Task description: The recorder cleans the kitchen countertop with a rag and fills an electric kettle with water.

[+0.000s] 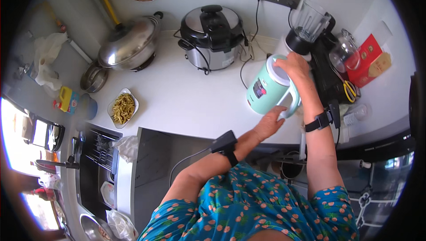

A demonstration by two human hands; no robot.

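A mint-green soy milk maker point(266, 89) with a white-topped lid point(279, 74) and a looped side handle point(295, 99) stands on the white countertop point(186, 101) before me, slightly right of centre. My right hand point(294, 67) grips the lid from above, fingers at its far edge. At the jug's base, by the lower end of the handle, is my left hand point(270, 122), with thumb and forefinger spread. Whether those fingertips press on the handle is hard to see. Each wrist wears a black strap with a small device.
A glass blender point(308, 24) stands close behind the jug. To its right are yellow-handled scissors point(350, 91) and a red box point(367, 59). Leftward are an electric pressure cooker point(213, 38), a lidded wok point(129, 46), a dish of cut vegetables point(123, 108) and a sink point(96, 181).
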